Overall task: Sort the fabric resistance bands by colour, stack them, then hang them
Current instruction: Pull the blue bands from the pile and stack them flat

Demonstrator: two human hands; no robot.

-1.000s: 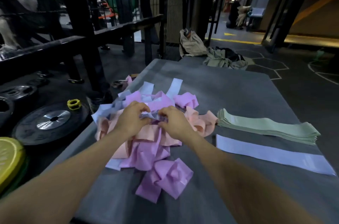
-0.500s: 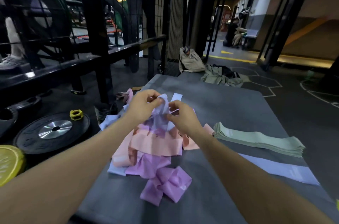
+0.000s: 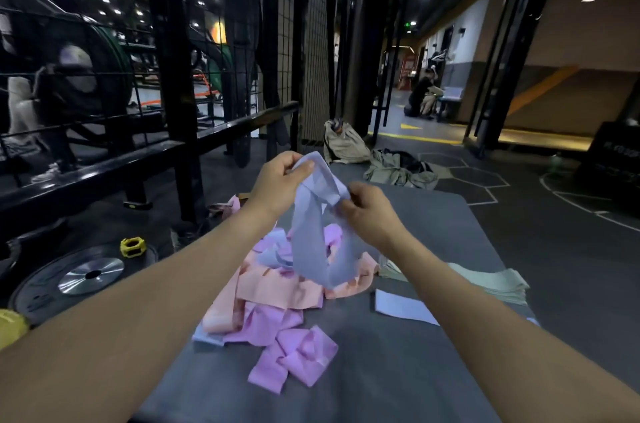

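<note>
Sorting partly done. Green stack [image 3: 491,280] and one blue band [image 3: 403,310] laid on the worktop [image 3: 433,370]; pink, peach and blue pile [image 3: 277,294] unsorted. Left hand [image 3: 282,180] and right hand [image 3: 367,211] gripping a blue band [image 3: 315,235] above it. Nothing hung.

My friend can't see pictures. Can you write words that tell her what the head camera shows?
Two hands, left hand and right hand, hold a pale blue band up over a jumbled pile of pink and peach bands on a grey table. A green stack lies at right.
</note>
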